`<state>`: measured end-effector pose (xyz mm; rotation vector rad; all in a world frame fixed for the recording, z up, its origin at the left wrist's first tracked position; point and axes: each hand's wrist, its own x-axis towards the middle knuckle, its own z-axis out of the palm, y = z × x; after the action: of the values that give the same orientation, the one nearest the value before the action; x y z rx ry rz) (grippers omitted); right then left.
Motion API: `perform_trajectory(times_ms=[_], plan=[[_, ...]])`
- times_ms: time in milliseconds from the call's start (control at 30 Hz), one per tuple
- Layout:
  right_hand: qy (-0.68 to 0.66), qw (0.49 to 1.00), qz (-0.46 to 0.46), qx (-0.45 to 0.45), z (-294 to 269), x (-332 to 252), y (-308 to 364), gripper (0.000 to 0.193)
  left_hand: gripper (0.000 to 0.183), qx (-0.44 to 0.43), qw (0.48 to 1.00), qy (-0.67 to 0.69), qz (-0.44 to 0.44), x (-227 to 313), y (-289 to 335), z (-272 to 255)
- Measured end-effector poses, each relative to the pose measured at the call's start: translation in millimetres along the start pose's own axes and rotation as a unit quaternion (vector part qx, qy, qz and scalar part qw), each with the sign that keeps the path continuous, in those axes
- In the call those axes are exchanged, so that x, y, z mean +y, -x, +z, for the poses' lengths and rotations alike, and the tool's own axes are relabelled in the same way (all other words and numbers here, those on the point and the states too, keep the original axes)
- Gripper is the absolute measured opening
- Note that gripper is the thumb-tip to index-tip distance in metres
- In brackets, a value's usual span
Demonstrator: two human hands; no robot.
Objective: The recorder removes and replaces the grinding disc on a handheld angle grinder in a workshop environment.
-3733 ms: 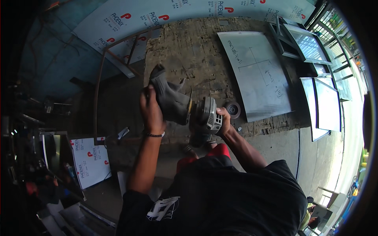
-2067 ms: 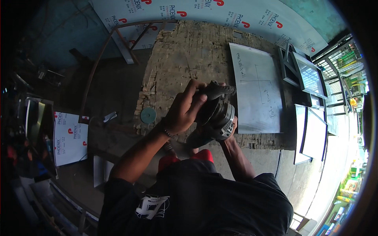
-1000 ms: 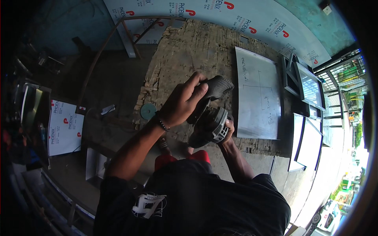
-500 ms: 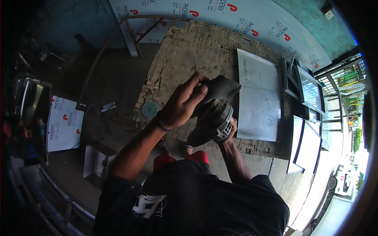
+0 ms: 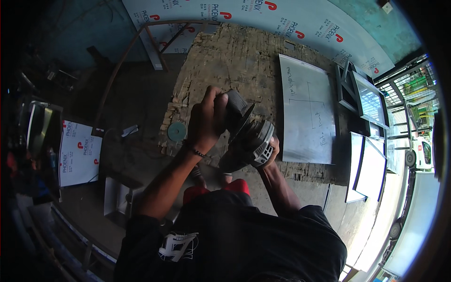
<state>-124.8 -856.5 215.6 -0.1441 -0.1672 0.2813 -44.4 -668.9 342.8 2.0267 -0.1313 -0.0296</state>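
My right hand (image 5: 272,149) is wrapped round an angle grinder (image 5: 260,143) with a dark body and a grey vented head part. A thin dark disc (image 5: 244,123), seen nearly edge-on, stands beside the grinder. Closed fingers of my left hand (image 5: 210,117) grip a dark flat piece (image 5: 236,101) with a ridged surface, right up against the disc; its kind is unclear. Both hands are above the near part of a worn wooden table (image 5: 230,56). A round green disc (image 5: 177,132) lies on the table's left edge, beside my left forearm.
A metal sheet (image 5: 307,110) with hand-drawn lines lies on the table's right side. Framed panels (image 5: 369,96) lean at the right. Printed sheets (image 5: 253,14) stand along the far wall, and a metal basin (image 5: 116,197) sits on the floor at the left.
My left hand has turned and closed more tightly round the dark piece, bringing it left and down against the disc. The disc's edge now shows. The grinder has shifted slightly left.
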Motion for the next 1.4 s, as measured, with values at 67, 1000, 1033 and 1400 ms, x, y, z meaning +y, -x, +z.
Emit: perform_trajectory(times_ms=[67, 1000, 1033, 1400], plan=[[-0.005, 1.0, 0.01, -0.019, 3, 6, 0, 0.061, 0.031, -0.002, 1.0, -0.015, 0.026, -49, -14, 8], [0.073, 0.997, -0.001, 0.015, -2, 1, 7, 0.065, 0.034, 0.048, 0.967, 0.208, 0.14, 2, 8, -26], [0.051, 0.999, -0.001, 0.0, 5, 4, 2, 0.063, 0.036, -0.008, 0.967, 0.2, 0.157, 6, 24, -32], [0.068, 0.995, 0.052, 0.046, 34, 19, -23, 0.068, 0.057, -0.152, 0.767, 0.104, 0.615, 12, -4, -15]])
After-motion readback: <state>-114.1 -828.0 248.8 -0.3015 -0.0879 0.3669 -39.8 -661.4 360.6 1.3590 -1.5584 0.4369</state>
